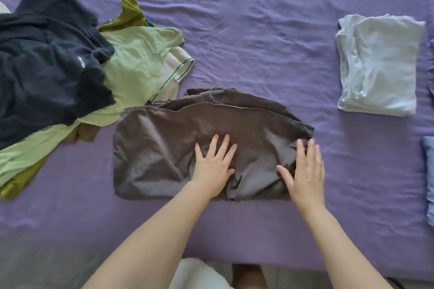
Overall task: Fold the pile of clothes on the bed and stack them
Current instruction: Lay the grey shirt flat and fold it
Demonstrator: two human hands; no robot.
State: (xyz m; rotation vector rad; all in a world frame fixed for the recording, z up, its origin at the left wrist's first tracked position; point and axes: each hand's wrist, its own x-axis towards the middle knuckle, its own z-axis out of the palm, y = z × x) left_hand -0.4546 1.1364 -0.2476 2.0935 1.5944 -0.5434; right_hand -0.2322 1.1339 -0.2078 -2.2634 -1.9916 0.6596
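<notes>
In progress: brown garment (187, 138) part-folded mid-bed under flat, open-fingered left hand (212, 164) and right hand (305, 171); white garment (378, 65) folded at right; pile (70, 65) at left unfolded, stacking apparently barely begun.

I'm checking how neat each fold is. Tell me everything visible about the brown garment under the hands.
The brown garment, of soft, slightly shiny cloth, lies partly folded and creased in layers on the purple bedsheet. Both the left hand and the right hand press flat on it, fingers straight. Its upper left edge meets the unfolded clothes pile.
</notes>
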